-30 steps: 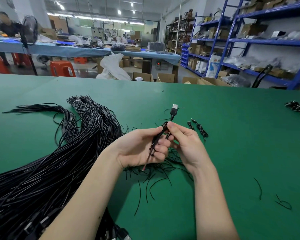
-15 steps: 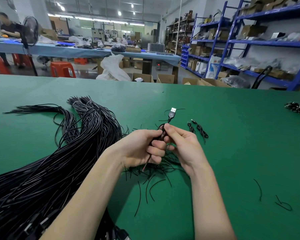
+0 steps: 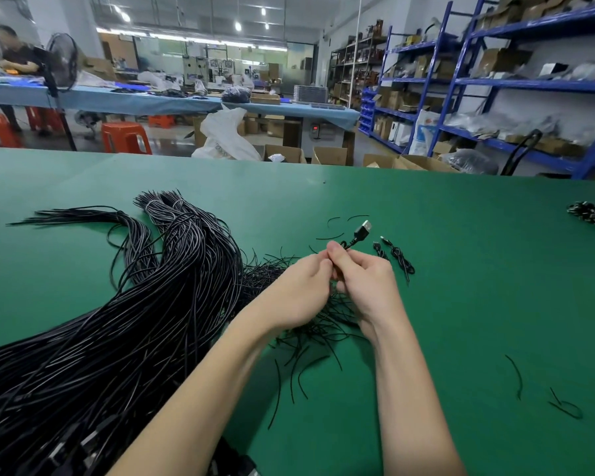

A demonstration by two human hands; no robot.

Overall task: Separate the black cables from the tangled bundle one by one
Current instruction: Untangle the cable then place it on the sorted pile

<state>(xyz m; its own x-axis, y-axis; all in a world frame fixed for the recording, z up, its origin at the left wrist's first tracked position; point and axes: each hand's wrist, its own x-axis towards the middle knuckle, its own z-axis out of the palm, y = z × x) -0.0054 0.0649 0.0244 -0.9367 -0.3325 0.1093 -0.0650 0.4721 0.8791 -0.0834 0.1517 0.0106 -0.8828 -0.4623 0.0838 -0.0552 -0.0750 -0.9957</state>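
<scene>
Cable (image 3: pixel 352 240) mostly hidden between hands

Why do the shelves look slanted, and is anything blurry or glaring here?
Head view: the wide-angle lens tilts the blue shelving inward; ceiling lights blow out white; the distant worker is soft, while both hands and the USB plug stay sharp.

The two hands have closed together over the last second: the left hand (image 3: pixel 299 290), which a second ago showed its curled fingers wrapped round the folded black cable (image 3: pixel 352 240), has turned so its back faces the camera and its fingers are hidden. The right hand (image 3: pixel 364 283) now presses against it, thumb up at the cable. The USB plug (image 3: pixel 364 230) tilts rightward, and the cable tail below the left hand is no longer seen.
</scene>
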